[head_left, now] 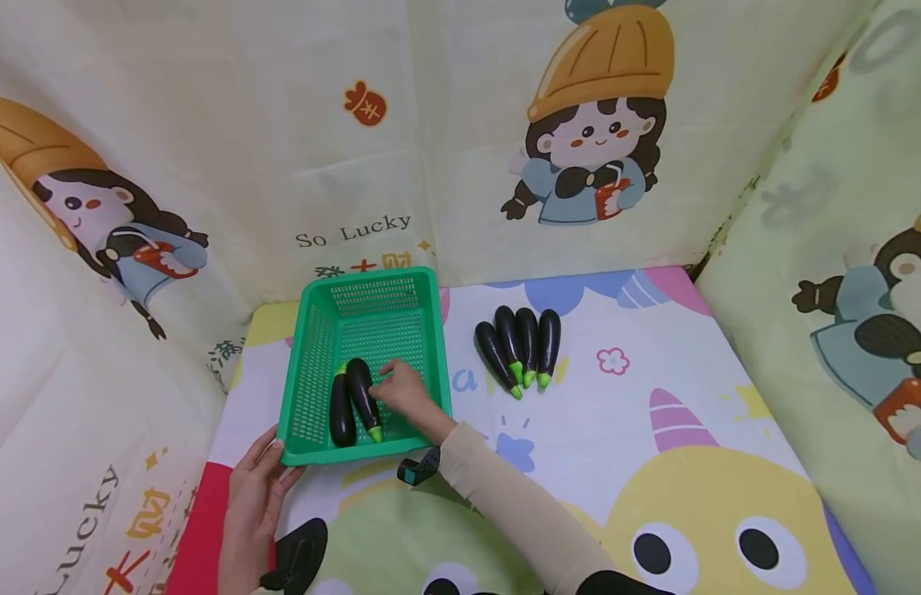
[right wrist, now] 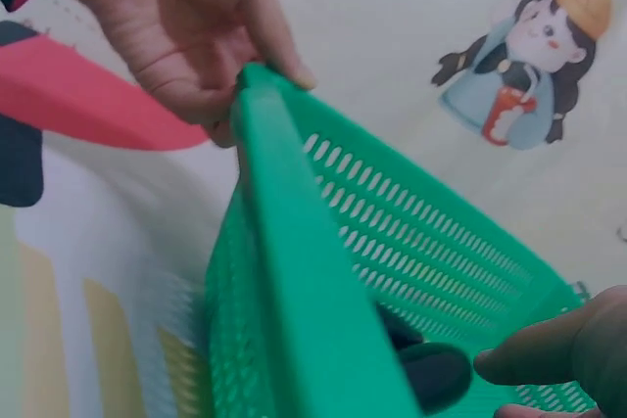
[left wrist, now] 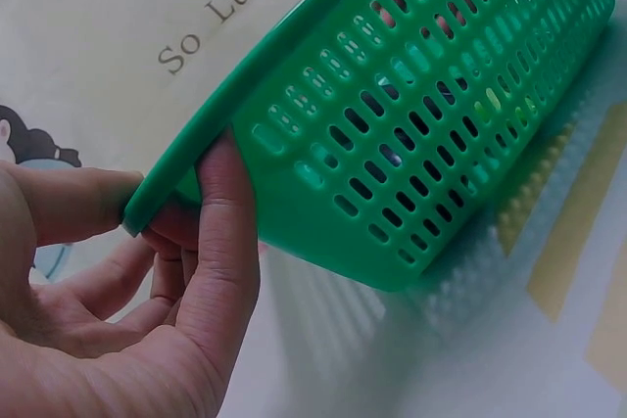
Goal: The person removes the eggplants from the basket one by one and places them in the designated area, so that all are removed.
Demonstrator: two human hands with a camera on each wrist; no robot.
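Observation:
A green perforated plastic basket [head_left: 440,355] stands at the left of the table, its near left corner gripped by my left hand [head_left: 254,487]. Up close in the left wrist view, thumb and fingers pinch the rim [left wrist: 211,115] from both sides. Two dark toy eggplants with green caps, a left eggplant [head_left: 341,413] and a right eggplant [head_left: 363,395], lie side by side in the basket. My right hand [head_left: 407,392] reaches in over the near right side. Its fingertips are right at the right eggplant, with the index finger [right wrist: 534,351] extended in the right wrist view.
Several more eggplants [head_left: 529,339] lie in a row on the table, right of the basket. A cartoon-print cloth [head_left: 579,446] covers the tabletop. Printed curtains [head_left: 460,190] hang behind and at both sides. Dark bands [head_left: 419,467] sit on both wrists.

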